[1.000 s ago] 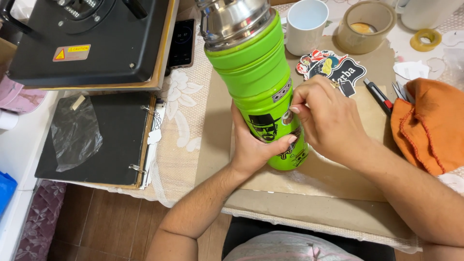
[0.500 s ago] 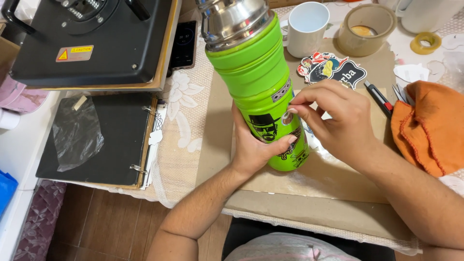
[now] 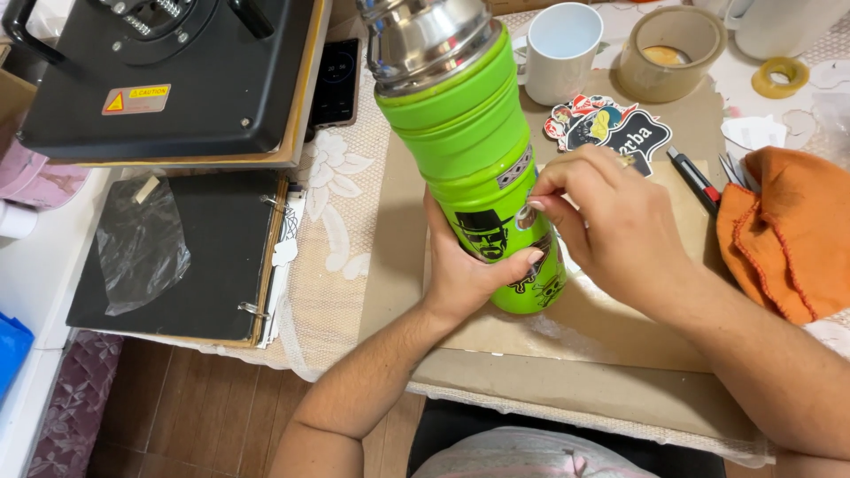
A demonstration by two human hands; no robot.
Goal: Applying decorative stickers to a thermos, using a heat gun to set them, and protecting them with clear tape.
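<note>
R hand point(image 3: 620, 226) shifted up green flask point(image 3: 469, 150); L hand point(image 3: 465, 265) still gripping.

green flask point(image 3: 460, 133), orange cloth point(image 3: 788, 239)

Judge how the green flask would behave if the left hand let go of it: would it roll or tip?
The green flask is a tall cylinder with a steel top, tilted, so it would probably tip and roll. The left hand grips near its base while the right hand pinches at its side. Its glossy wall looks fairly slippery and rigid.
</note>
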